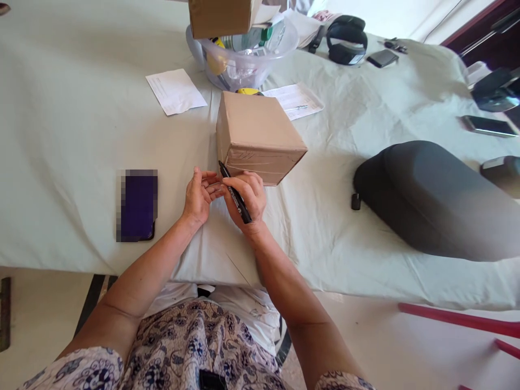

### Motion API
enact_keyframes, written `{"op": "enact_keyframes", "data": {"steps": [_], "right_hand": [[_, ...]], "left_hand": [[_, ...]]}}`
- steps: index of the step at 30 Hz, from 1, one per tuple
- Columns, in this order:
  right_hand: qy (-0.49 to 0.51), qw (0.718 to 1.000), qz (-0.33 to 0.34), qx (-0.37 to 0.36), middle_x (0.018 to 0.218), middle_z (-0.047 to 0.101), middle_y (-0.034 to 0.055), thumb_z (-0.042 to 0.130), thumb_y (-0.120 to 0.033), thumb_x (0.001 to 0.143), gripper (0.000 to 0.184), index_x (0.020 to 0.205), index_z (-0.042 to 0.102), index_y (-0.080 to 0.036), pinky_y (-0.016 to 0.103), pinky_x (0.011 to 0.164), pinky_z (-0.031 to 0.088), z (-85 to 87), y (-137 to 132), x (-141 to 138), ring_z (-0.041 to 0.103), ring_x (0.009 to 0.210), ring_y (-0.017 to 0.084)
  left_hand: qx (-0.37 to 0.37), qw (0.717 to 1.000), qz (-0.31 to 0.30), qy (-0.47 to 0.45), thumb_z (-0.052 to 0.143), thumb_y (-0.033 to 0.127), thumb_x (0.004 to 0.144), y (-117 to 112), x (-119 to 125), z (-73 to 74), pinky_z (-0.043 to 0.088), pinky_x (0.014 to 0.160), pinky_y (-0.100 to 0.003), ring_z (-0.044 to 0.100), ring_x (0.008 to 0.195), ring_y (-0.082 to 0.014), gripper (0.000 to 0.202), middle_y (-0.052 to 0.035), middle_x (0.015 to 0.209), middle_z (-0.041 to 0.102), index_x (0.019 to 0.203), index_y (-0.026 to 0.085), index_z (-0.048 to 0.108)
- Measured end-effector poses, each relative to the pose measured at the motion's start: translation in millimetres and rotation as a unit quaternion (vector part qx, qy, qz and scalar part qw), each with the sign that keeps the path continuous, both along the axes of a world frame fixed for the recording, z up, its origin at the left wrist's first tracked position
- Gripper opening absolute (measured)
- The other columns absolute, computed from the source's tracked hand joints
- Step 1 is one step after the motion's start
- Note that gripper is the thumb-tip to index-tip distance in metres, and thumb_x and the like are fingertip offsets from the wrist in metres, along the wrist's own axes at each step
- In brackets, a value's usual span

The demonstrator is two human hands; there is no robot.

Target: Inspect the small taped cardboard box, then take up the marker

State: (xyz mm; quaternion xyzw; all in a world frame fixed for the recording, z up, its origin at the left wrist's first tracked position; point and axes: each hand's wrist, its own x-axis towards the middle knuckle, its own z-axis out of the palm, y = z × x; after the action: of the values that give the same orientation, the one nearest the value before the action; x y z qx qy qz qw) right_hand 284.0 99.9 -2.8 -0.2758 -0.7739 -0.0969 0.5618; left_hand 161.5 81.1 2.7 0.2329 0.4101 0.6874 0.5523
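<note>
A closed brown cardboard box (260,122) stands on the cloth-covered table in front of me, with clear tape along its near side. My right hand (254,197) grips a black marker (236,197) at the near left corner of the box. The marker slants up and to the left, its upper end close to the box's edge; whether it touches cannot be told. Beside it, my left hand (198,196) is open, palm turned inward and fingers stretched toward the right hand. Its fingertips lie partly behind the marker hand.
A blurred-screen phone (140,206) lies left. Behind the box are a clear plastic basin (244,70) with assorted items, another carton (221,19), a white paper (176,92) and a printed sheet (300,97). Rightward are a large dark rounded object (430,200), a small black piece (356,201) and headphones (347,40).
</note>
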Motion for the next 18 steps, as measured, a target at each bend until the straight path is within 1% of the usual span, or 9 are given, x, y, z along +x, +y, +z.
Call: {"op": "enact_keyframes", "data": {"steps": [4, 7, 10, 13, 15, 17, 18], "right_hand": [[0.061, 0.997, 0.023, 0.051, 0.084, 0.068, 0.0004, 0.059, -0.023, 0.098, 0.012, 0.108, 0.061, -0.028, 0.038, 0.09, 0.055, 1.8, 0, 4, 0.066, 0.078, 0.016], [0.077, 0.995, 0.015, 0.057, 0.082, 0.066, -0.0004, 0.058, -0.026, 0.097, 0.009, 0.106, 0.058, -0.028, 0.041, 0.089, 0.055, 4.1, -4, 8, 0.065, 0.075, 0.017], [0.102, 0.993, 0.012, 0.05, 0.081, 0.065, -0.0015, 0.059, -0.026, 0.096, 0.01, 0.104, 0.055, -0.028, 0.041, 0.086, 0.055, 8.0, -9, 14, 0.064, 0.072, 0.017], [0.134, 0.99, 0.023, 0.043, 0.077, 0.06, -0.0022, 0.057, -0.03, 0.097, 0.007, 0.102, 0.053, -0.028, 0.041, 0.082, 0.054, 9.9, -11, 21, 0.06, 0.068, 0.017], [0.154, 0.987, 0.024, 0.049, 0.074, 0.057, -0.0023, 0.054, -0.035, 0.098, 0.007, 0.1, 0.052, -0.028, 0.044, 0.082, 0.054, 10.0, -9, 27, 0.059, 0.066, 0.018], [0.191, 0.979, 0.01, 0.069, 0.073, 0.055, -0.0024, 0.052, -0.039, 0.098, 0.011, 0.098, 0.051, -0.029, 0.047, 0.083, 0.054, 10.6, -6, 34, 0.059, 0.065, 0.018], [0.219, 0.972, -0.01, 0.08, 0.073, 0.054, -0.002, 0.052, -0.04, 0.098, 0.012, 0.098, 0.051, -0.029, 0.048, 0.082, 0.054, 11.6, -3, 40, 0.059, 0.065, 0.019]], "left_hand": [[0.0, 1.0, -0.01, -0.022, 0.05, 0.07, 0.091, -3, 0, 4.4, 0.059, 0.076, -0.035, 0.07, 0.075, -0.019, 0.053, -0.0077, 0.083, 0.069, 0.086, 0.018, 0.058], [-0.002, 0.999, -0.016, -0.037, 0.049, 0.064, 0.094, -3, 0, 5.8, 0.059, 0.075, -0.035, 0.07, 0.073, -0.0182, 0.048, -0.0076, 0.083, 0.069, 0.086, 0.018, 0.058], [-0.002, 0.999, -0.012, -0.039, 0.053, 0.062, 0.093, -2, -1, 5.0, 0.059, 0.076, -0.035, 0.07, 0.074, -0.0181, 0.045, -0.0071, 0.084, 0.069, 0.086, 0.018, 0.058], [0.001, 0.999, -0.017, -0.037, 0.056, 0.057, 0.093, -2, -4, 3.2, 0.06, 0.076, -0.035, 0.07, 0.075, -0.0178, 0.04, -0.0066, 0.085, 0.068, 0.088, 0.018, 0.059], [0.0, 0.999, -0.027, -0.029, 0.056, 0.055, 0.094, -1, -6, 2.0, 0.06, 0.079, -0.036, 0.07, 0.077, -0.0179, 0.038, -0.0069, 0.085, 0.069, 0.09, 0.017, 0.059], [-0.002, 0.999, -0.032, -0.015, 0.058, 0.054, 0.093, -1, -9, 1.2, 0.06, 0.08, -0.037, 0.071, 0.078, -0.0185, 0.038, -0.008, 0.086, 0.07, 0.089, 0.017, 0.06], [-0.002, 0.999, -0.033, -0.007, 0.059, 0.054, 0.093, -1, -10, 0.8, 0.06, 0.08, -0.037, 0.071, 0.078, -0.0188, 0.038, -0.0088, 0.086, 0.07, 0.089, 0.016, 0.061]]}}
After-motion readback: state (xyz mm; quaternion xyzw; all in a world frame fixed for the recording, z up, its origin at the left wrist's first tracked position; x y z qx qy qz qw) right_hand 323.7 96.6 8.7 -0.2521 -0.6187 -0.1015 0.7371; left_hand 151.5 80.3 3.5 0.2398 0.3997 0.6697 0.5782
